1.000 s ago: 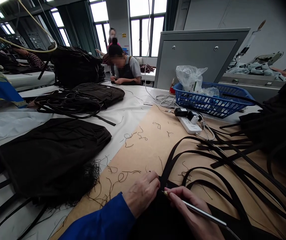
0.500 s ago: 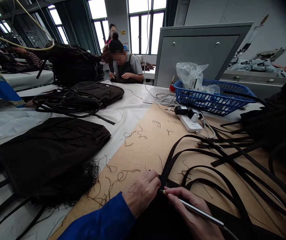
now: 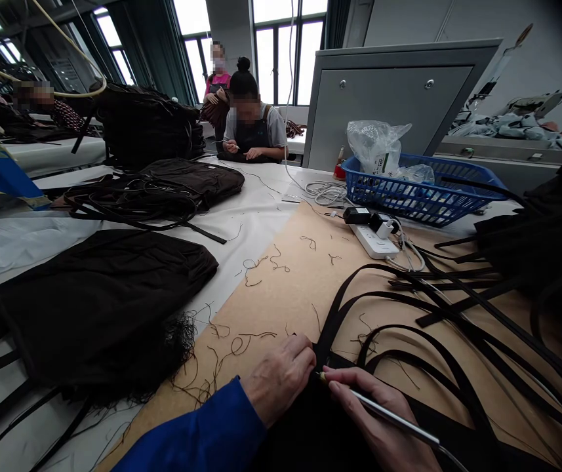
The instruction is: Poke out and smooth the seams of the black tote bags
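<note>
right hand point(image 3: 383, 429) pinches a thin tool point(image 3: 401, 423), tail cut off.

A board point(image 3: 290, 288) lies on the table point(image 3: 256, 216), right of centre; at its near edge the left hand point(image 3: 283, 377) sits just left of the right hand point(image 3: 383, 419), the tool point(image 3: 399, 421) in the right hand with its tip between the two. Straps point(image 3: 433, 308) fan out from there to the right and back. Left of the board a cloth bundle point(image 3: 103, 301) lies on the table, a second bundle point(image 3: 197, 180) behind it; at the board's far end a power strip point(image 3: 373, 240) lies before a basket point(image 3: 423, 196) with a plastic bag point(image 3: 376, 147) in it and a cabinet point(image 3: 389, 105) behind.
</note>
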